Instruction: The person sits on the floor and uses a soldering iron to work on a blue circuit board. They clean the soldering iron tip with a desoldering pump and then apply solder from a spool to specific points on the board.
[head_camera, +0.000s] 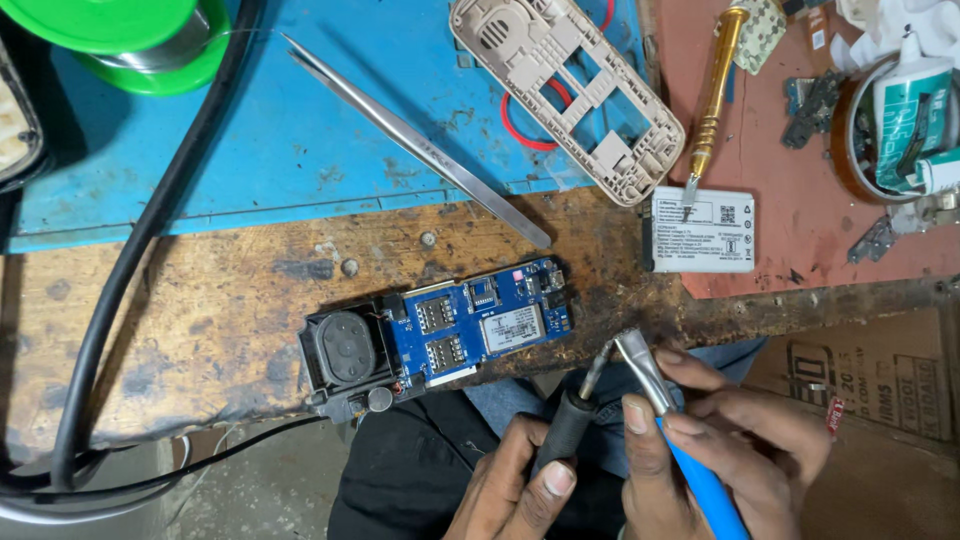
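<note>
A blue phone circuit board (480, 325) with a black speaker module (345, 350) on its left end lies on the worn wooden bench (200, 300), close to the front edge. Just below and to the right of the board, my left hand (510, 490) grips the black handle of a soldering iron (568, 425), tip pointing up toward the board's right end. My right hand (725, 440) holds a blue-handled brush (645, 370) by its metal ferrule. The brush head sits beside the iron's tip, a little off the board.
Long steel tweezers (420, 140) lie across a blue mat (300, 150). A beige phone housing (565, 90), gold screwdriver (715, 90), white battery (703, 230), tape roll (865, 130) and green solder spool (130, 40) sit further back. A black cable (130, 250) runs down the left.
</note>
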